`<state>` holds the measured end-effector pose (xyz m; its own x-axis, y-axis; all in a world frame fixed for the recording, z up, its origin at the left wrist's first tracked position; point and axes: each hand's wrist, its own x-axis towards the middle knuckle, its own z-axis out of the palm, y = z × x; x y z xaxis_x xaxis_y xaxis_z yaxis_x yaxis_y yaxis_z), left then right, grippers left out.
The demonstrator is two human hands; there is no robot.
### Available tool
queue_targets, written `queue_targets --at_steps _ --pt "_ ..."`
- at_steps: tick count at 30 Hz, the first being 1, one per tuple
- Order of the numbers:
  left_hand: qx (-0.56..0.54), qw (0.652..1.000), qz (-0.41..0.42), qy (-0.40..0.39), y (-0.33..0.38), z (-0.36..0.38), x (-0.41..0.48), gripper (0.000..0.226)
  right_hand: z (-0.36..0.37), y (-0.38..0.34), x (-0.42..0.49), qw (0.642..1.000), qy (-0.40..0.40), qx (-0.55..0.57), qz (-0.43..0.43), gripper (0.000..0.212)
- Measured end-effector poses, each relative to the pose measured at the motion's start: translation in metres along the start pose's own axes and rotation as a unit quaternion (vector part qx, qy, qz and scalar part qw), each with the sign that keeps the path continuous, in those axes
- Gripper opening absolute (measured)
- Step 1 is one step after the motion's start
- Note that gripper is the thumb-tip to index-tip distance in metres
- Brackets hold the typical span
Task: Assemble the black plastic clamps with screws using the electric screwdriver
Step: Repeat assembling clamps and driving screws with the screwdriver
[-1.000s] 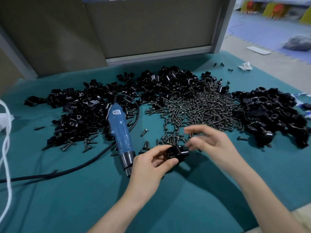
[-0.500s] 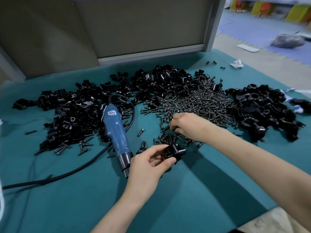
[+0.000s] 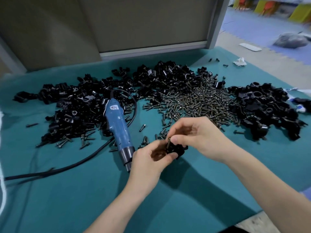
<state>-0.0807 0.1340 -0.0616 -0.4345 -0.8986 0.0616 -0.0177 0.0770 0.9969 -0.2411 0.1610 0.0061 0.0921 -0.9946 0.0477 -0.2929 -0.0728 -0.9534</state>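
A desk (image 3: 67, 199) covered in teal cloth fills the lower view. Along the desk's far edge stands an olive-grey partition (image 3: 151, 22) with a pale strip at its foot, ending in a grey post (image 3: 217, 22) near the desk's far right corner. Beyond the desk to the right lies a beige floor (image 3: 269, 68), then a lavender foam mat (image 3: 252, 29) carrying a grey bag (image 3: 291, 40). Farthest from the desk stands blurred yellow and orange furniture (image 3: 269, 5). The light is even and soft.
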Motion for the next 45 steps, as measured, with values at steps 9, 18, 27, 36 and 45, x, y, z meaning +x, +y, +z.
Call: queue_targets --at_steps 9,18,27,36,45 --pt "0.024 1.0 -0.006 0.0 0.001 -0.001 -0.001 0.025 0.004 0.007 0.0 0.978 0.016 -0.201 -0.056 0.021" --pt "-0.003 1.0 -0.014 0.001 0.002 0.0 -0.001 0.031 0.002 0.006 -0.002 0.984 0.026 -0.162 -0.069 0.017" --pt "-0.015 1.0 -0.01 -0.001 0.003 -0.001 -0.001 0.033 -0.005 0.009 -0.004 0.986 0.016 -0.152 -0.069 0.022" --pt "-0.017 1.0 -0.01 -0.001 0.005 0.0 -0.002 0.035 -0.002 0.01 -0.003 0.987 0.022 -0.147 -0.057 0.02" --pt "0.033 0.999 0.008 -0.003 0.005 0.0 -0.002 0.034 0.001 0.004 -0.007 0.96 0.009 -0.265 -0.091 0.013"
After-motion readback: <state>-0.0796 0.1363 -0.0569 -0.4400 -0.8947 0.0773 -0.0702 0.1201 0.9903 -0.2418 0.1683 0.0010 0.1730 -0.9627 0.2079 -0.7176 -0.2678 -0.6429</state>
